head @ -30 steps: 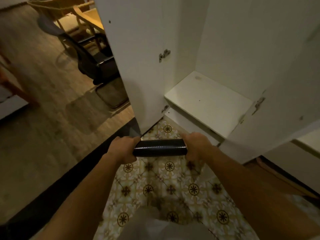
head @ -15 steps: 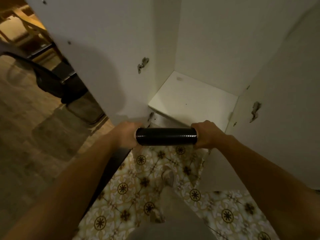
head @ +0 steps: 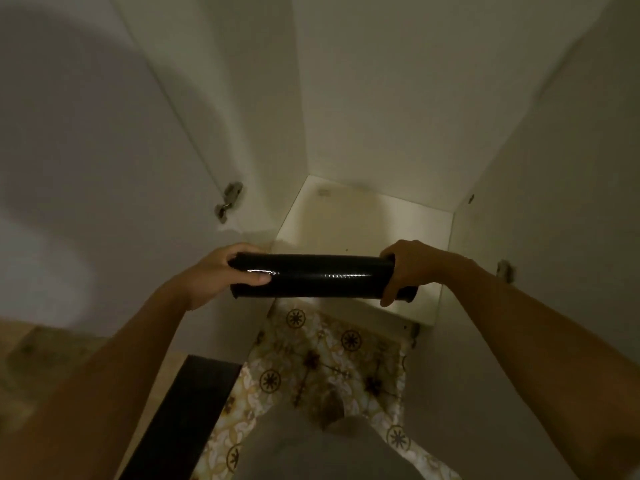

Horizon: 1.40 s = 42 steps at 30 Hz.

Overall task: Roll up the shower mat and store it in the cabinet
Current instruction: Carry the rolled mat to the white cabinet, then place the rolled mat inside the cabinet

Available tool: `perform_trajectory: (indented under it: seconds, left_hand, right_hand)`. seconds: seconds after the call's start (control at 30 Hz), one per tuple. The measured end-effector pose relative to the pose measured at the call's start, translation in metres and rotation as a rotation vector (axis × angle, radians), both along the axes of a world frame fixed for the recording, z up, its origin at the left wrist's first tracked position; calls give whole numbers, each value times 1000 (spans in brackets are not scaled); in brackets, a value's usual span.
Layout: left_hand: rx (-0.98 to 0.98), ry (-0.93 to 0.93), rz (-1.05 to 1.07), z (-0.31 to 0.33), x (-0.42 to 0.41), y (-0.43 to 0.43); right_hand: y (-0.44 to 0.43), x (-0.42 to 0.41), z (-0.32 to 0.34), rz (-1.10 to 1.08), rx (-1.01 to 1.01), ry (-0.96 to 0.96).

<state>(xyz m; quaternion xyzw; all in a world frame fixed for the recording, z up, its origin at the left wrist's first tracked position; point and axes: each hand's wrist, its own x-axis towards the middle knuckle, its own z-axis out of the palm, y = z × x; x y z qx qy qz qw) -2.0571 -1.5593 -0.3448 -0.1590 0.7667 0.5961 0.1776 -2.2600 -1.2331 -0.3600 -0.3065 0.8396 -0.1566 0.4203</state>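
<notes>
The step in hand looks like setting the rolled shower mat (head: 313, 276) down on the cabinet floor (head: 363, 226); to do it well, keep the roll level and crosswise, carry it forward past the front lip, and lower both ends together so the coil does not spring loose; release only once it rests on the panel, and judge that the roll's length fits between the 2 side walls before letting go.

The left hand (head: 221, 271) is closed around the roll's left end, thumb lying along the top of the glossy black surface; the right hand (head: 407, 268) is wrapped over the right end, fingers curled down the near side. The mat spans the gap between the 2 hands, horizontal, held in the air at the cabinet's open front; the white cabinet floor lies beyond and below the knuckles, not yet touched; the patterned floor tiles (head: 311, 355) lie below the wrists.
</notes>
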Motion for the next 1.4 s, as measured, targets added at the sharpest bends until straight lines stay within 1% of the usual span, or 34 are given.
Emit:
perform_trajectory:
  seconds: [0.07, 0.1, 0.17, 0.2, 0.27, 0.3, 0.33, 0.4, 0.47, 0.5, 0.57, 0.6, 0.67, 0.7, 0.77, 0.8, 0.87, 0.9, 0.97, 1.0, 1.07, 1.1, 1.17, 1.27, 1.3, 1.33, 1.4]
  left_hand:
    - [205, -16, 203, -8, -23, -6]
    - [271, -28, 298, -12, -33, -7]
    - [353, -66, 436, -22, -61, -14]
    - [385, -72, 493, -23, -63, -12]
    - [457, -104, 554, -39, -91, -25]
    - [492, -118, 589, -43, -92, -25]
    - [536, -124, 617, -44, -93, -23]
    - [586, -162, 667, -62, -137, -33]
    - [612, -198, 675, -86, -202, -48]
    - [614, -191, 725, -85, -201, -47]
    - [658, -196, 744, -123, -268, -71]
    - [682, -181, 792, -122, -267, -69]
    - [700, -223, 825, -182, -341, -82]
    - [665, -228, 879, -182, -347, -79]
    - [663, -250, 901, -249, -417, -89]
    - [641, -255, 928, -250, -425, -88]
    - [640, -264, 916, -318, -483, -101]
    - [630, -270, 926, -320, -491, -102]
    - [639, -300, 931, -376, -526, -110]
    - [639, -294, 938, -379, -530, -110]
    - [622, -285, 952, -417, -555, -112]
    - [593, -270, 974, -419, -558, -111]
    - [552, -255, 1002, -449, -580, -119]
    - [583, -261, 1060, -469, -595, -126]
    - [593, -245, 1103, -470, -596, -125]
    - [553, -224, 1135, -475, -598, -126]
    - [443, -226, 1122, -481, -597, -120]
  right_hand:
    - [0, -24, 5, -137, -83, -103]
    - [1, -35, 7, -223, -144, -175]
    - [4, -57, 3, -419, -284, -325]
    - [8, -55, 3, -514, -365, -404]
    - [13, -76, -12, -714, -528, -529]
    - [15, -73, -17, -765, -590, -576]
    - [17, -68, -20, -788, -640, -604]
    - [12, -96, -47, -896, -684, -615]
    - [-4, -135, -80, -993, -712, -591]
    - [-7, -127, -81, -999, -706, -570]
    - [-26, -173, -123, -1094, -710, -531]
    - [-31, -166, -121, -1135, -709, -533]
    - [-48, -220, -178, -1246, -716, -528]
    - [-51, -219, -174, -1279, -707, -530]
    - [-73, -271, -235, -1374, -698, -505]
    - [-78, -276, -233, -1393, -697, -468]
    - [-105, -321, -301, -1512, -699, -400]
    - [-109, -328, -302, -1550, -694, -368]
    - [-128, -361, -360, -1616, -692, -348]
    - [-131, -366, -361, -1618, -690, -340]
    - [-143, -393, -404, -1617, -661, -321]
    - [-145, -397, -404, -1594, -645, -294]
    - [-159, -416, -436, -1560, -597, -261]
    - [-166, -424, -454, -1532, -542, -204]
    - [-166, -422, -455, -1504, -509, -146]
    - [-169, -421, -457, -1442, -428, -64]
    - [-174, -417, -464, -1284, -215, 134]
